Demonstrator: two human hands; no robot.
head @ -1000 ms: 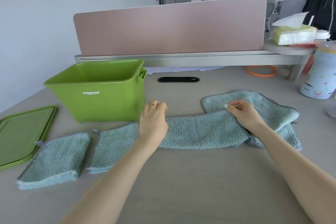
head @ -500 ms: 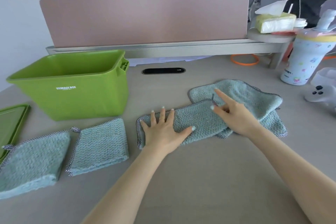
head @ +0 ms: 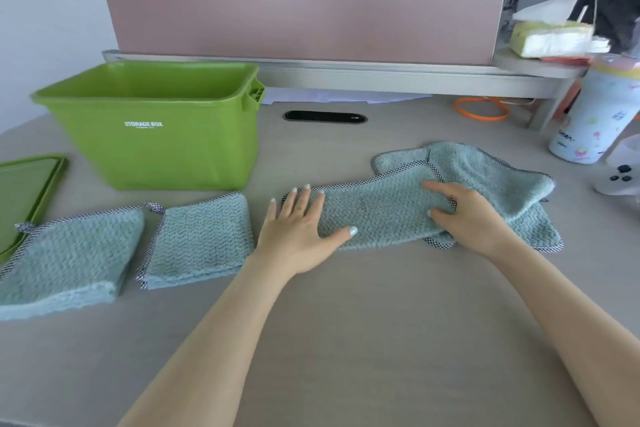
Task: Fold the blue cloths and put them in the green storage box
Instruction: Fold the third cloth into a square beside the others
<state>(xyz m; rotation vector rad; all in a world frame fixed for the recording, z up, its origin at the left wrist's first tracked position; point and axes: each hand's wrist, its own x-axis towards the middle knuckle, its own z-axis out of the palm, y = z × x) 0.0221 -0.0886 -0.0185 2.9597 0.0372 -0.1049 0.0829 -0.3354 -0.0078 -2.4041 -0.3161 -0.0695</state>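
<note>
A blue cloth folded into a long strip (head: pixel 377 215) lies across the middle of the table. My left hand (head: pixel 301 229) lies flat on its left end, fingers spread. My right hand (head: pixel 464 215) grips its right end, fingers curled around the checked edge. Under that end lies another blue cloth (head: pixel 491 177), crumpled and unfolded. Two folded blue cloths rest at the left: one (head: pixel 201 239) beside my left hand, one (head: pixel 69 260) at the table's left edge. The green storage box (head: pixel 162 135) stands open behind them, with nothing visible inside.
The green lid (head: pixel 24 194) lies flat at the far left. A printed bottle (head: pixel 599 118), a white controller (head: pixel 620 180) and an orange ring (head: pixel 481 109) sit at the right. A pink divider (head: pixel 304 3) and a raised shelf with a tissue pack (head: pixel 554 38) close off the back.
The long strip was folded shorter from its left end. My left hand moved from pinching to pressing flat. My right hand went from pointing to gripping the right end. The camera moved closer.
</note>
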